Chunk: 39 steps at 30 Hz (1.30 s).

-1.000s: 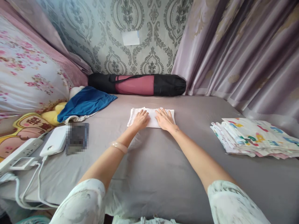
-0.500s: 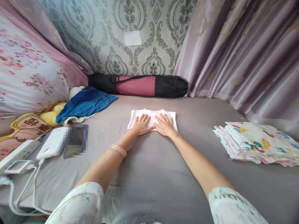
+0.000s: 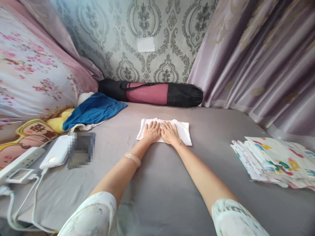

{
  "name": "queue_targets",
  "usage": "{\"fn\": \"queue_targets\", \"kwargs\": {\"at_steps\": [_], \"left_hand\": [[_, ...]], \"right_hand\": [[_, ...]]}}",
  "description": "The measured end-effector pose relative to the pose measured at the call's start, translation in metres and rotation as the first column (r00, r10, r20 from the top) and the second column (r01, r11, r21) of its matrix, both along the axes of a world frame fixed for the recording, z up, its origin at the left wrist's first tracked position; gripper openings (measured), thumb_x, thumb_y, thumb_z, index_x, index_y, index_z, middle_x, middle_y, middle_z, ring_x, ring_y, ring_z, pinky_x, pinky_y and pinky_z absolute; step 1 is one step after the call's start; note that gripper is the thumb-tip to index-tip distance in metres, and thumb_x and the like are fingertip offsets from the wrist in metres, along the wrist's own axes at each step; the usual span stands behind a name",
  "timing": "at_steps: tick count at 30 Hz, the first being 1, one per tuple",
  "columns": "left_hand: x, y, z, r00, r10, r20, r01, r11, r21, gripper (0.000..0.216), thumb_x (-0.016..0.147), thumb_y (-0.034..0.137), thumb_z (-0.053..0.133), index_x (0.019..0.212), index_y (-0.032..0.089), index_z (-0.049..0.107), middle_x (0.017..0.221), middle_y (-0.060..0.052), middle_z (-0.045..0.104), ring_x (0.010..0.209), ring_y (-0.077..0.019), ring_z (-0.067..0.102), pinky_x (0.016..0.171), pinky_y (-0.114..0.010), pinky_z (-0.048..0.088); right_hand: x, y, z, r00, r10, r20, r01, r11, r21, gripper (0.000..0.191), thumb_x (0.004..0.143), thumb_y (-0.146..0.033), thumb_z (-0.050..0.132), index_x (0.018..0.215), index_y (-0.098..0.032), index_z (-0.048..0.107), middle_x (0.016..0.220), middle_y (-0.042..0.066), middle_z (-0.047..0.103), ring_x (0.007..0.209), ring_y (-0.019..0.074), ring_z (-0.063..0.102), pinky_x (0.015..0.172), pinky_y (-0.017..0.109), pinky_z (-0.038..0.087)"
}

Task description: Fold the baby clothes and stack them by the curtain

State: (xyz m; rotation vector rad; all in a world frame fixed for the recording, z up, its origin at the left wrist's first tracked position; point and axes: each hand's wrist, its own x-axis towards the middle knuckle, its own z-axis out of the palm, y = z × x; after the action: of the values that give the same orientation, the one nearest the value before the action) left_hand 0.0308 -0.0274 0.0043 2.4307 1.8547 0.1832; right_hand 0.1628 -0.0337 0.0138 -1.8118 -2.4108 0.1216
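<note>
A small white folded cloth (image 3: 183,132) lies flat on the grey bed sheet (image 3: 167,183), its print too faint to make out. My left hand (image 3: 152,131) rests palm down on its left and middle part, fingers stretched out. Beside it, my right hand (image 3: 169,132) presses flat on the middle of the cloth, also with straight fingers. The two hands are side by side, almost touching. Parts of the cloth under both palms are hidden. A pale bangle (image 3: 132,159) sits on my left forearm.
At right lies a stack of folded printed cloths (image 3: 278,160). A black and pink rolled bag (image 3: 147,93) lies along the wall. On the left are a blue cloth (image 3: 94,109), a white power bank (image 3: 55,152), a power strip (image 3: 23,160) with cables, and a floral pillow (image 3: 36,72).
My hands have slid closer together on the cloth, the right one moving inward. The fingers are less spread. The camera view has shifted slightly.
</note>
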Motion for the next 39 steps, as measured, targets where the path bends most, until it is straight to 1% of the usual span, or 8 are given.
{"fn": "queue_targets", "kwargs": {"at_steps": [4, 9, 14, 18, 21, 27, 33, 39], "left_hand": [[-0.001, 0.002, -0.002, 1.000, 0.025, -0.002, -0.025, 0.999, 0.021, 0.054, 0.098, 0.039, 0.021, 0.147, 0.018, 0.032, 0.154, -0.010, 0.028, 0.143, -0.0283, 0.022, 0.114, -0.050, 0.017], [-0.013, -0.008, 0.003, 0.999, 0.053, -0.009, -0.052, 0.995, 0.087, 0.057, 0.098, 0.044, 0.023, 0.143, 0.012, 0.037, 0.149, -0.016, 0.036, 0.138, -0.0297, 0.030, 0.112, -0.046, 0.023], [-0.058, -0.042, 0.020, 0.996, 0.041, -0.079, -0.032, 0.994, 0.105, 0.049, 0.096, 0.039, 0.035, 0.135, 0.011, 0.045, 0.147, -0.017, 0.037, 0.138, -0.0296, 0.028, 0.111, -0.048, 0.024], [-0.111, -0.086, 0.034, 0.983, 0.157, -0.097, -0.144, 0.980, 0.136, 0.046, 0.093, 0.040, 0.042, 0.130, 0.015, 0.050, 0.138, -0.017, 0.044, 0.128, -0.0295, 0.039, 0.103, -0.043, 0.033], [-0.150, -0.120, 0.041, 0.941, 0.331, -0.075, -0.314, 0.934, 0.173, 0.044, 0.091, 0.045, 0.044, 0.125, 0.019, 0.056, 0.122, -0.015, 0.052, 0.110, -0.0298, 0.047, 0.091, -0.042, 0.040], [-0.208, -0.164, 0.045, 0.784, 0.620, -0.014, -0.604, 0.769, 0.210, 0.047, 0.086, 0.053, 0.049, 0.118, 0.022, 0.061, 0.112, -0.013, 0.050, 0.106, -0.0324, 0.045, 0.088, -0.044, 0.039], [-0.233, -0.179, 0.041, 0.715, 0.699, -0.027, -0.680, 0.704, 0.205, 0.048, 0.084, 0.056, 0.049, 0.115, 0.022, 0.063, 0.111, -0.014, 0.049, 0.109, -0.0344, 0.043, 0.090, -0.045, 0.038], [-0.239, -0.178, 0.037, 0.708, 0.703, -0.068, -0.690, 0.709, 0.146, 0.051, 0.083, 0.060, 0.047, 0.115, 0.023, 0.062, 0.114, -0.015, 0.048, 0.112, -0.0357, 0.043, 0.092, -0.047, 0.036]], "right_hand": [[0.002, 0.002, -0.003, 1.000, -0.008, 0.022, 0.008, 1.000, -0.001, 0.055, 0.097, -0.033, 0.020, 0.149, -0.020, 0.029, 0.156, 0.003, 0.024, 0.144, 0.0222, 0.016, 0.115, 0.050, 0.007], [0.004, 0.004, -0.004, 0.998, -0.004, 0.055, 0.004, 1.000, 0.013, 0.055, 0.097, -0.033, 0.019, 0.149, -0.019, 0.029, 0.156, 0.004, 0.025, 0.143, 0.0229, 0.019, 0.114, 0.051, 0.010], [0.003, 0.008, -0.010, 0.998, 0.000, 0.066, -0.003, 0.999, 0.053, 0.055, 0.096, -0.032, 0.018, 0.148, -0.019, 0.032, 0.155, 0.005, 0.028, 0.141, 0.0238, 0.023, 0.113, 0.054, 0.014], [0.002, 0.010, -0.011, 0.998, 0.004, 0.055, -0.008, 0.998, 0.069, 0.055, 0.096, -0.033, 0.016, 0.147, -0.018, 0.033, 0.154, 0.005, 0.030, 0.141, 0.0241, 0.024, 0.113, 0.055, 0.015], [0.002, 0.010, -0.011, 0.999, 0.002, 0.051, -0.005, 0.998, 0.063, 0.056, 0.096, -0.033, 0.016, 0.147, -0.018, 0.034, 0.154, 0.005, 0.029, 0.141, 0.0239, 0.024, 0.113, 0.055, 0.015], [0.002, 0.012, -0.013, 0.999, -0.004, 0.049, 0.002, 0.999, 0.054, 0.056, 0.096, -0.033, 0.015, 0.147, -0.018, 0.034, 0.155, 0.005, 0.028, 0.141, 0.0237, 0.023, 0.113, 0.055, 0.014], [0.002, 0.013, -0.013, 0.999, -0.009, 0.054, 0.007, 0.999, 0.043, 0.056, 0.096, -0.034, 0.014, 0.147, -0.019, 0.032, 0.155, 0.005, 0.027, 0.142, 0.0229, 0.022, 0.113, 0.054, 0.014], [0.001, 0.011, -0.012, 0.999, -0.008, 0.042, 0.007, 0.999, 0.043, 0.056, 0.096, -0.033, 0.014, 0.147, -0.018, 0.033, 0.155, 0.005, 0.027, 0.142, 0.0233, 0.022, 0.113, 0.055, 0.013]]}}
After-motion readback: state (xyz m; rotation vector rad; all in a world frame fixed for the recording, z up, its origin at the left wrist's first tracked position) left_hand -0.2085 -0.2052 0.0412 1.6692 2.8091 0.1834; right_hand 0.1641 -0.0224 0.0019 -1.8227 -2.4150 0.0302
